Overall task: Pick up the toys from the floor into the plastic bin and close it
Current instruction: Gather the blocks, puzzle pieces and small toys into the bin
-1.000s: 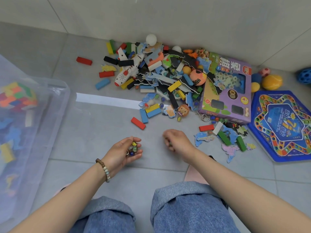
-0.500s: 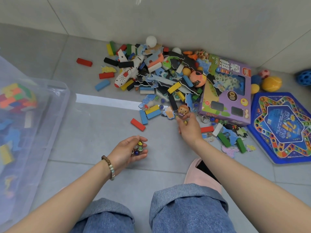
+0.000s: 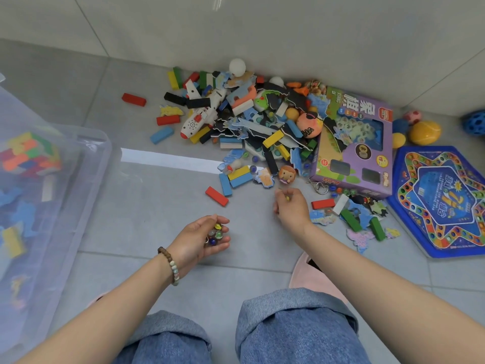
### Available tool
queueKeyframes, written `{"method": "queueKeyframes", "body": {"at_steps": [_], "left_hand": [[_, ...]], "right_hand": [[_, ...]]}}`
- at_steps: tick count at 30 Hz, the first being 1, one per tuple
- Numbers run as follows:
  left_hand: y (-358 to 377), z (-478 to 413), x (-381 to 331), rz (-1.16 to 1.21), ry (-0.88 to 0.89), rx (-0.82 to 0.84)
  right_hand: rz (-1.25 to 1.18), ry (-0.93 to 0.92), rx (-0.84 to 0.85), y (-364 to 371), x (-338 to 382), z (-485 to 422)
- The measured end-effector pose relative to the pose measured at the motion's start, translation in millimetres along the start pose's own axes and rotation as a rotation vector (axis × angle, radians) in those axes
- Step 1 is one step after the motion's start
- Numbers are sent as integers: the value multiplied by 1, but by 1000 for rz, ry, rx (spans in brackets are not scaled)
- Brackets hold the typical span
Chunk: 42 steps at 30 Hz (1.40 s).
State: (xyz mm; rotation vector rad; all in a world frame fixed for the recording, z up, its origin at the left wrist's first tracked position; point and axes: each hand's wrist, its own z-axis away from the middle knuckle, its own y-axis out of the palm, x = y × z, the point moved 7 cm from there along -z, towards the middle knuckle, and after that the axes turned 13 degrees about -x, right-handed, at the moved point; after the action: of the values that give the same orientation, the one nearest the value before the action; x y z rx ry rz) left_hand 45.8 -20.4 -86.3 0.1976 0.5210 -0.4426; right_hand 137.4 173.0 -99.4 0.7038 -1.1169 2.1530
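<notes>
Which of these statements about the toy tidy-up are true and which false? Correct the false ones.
1. The left hand holds a cluster of marbles. True.
2. The right hand lies flat and empty on the floor. False: it pinches a small yellowish piece.
3. The plastic bin at the person's left has coloured blocks in it. True.
4. The purple game box sits inside the bin. False: it lies on the floor beside the blue star board.
</notes>
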Motion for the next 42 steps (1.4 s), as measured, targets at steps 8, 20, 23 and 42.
{"method": "queueKeyframes", "body": {"at_steps": [8,20,23,42], "left_hand": [[-10,44,-56,-12,151,-69],[-183,243,-228,134,616,-270],[-263,248,-224,199,552,-418],[-349,191,-174,-159,425,-486]], "right_hand": [[-425,245,550,-9,75,105],[-200,42,991,87,280,326],[-258,188,1048,145,287,380],[81,-186,862,166,274,323]]}}
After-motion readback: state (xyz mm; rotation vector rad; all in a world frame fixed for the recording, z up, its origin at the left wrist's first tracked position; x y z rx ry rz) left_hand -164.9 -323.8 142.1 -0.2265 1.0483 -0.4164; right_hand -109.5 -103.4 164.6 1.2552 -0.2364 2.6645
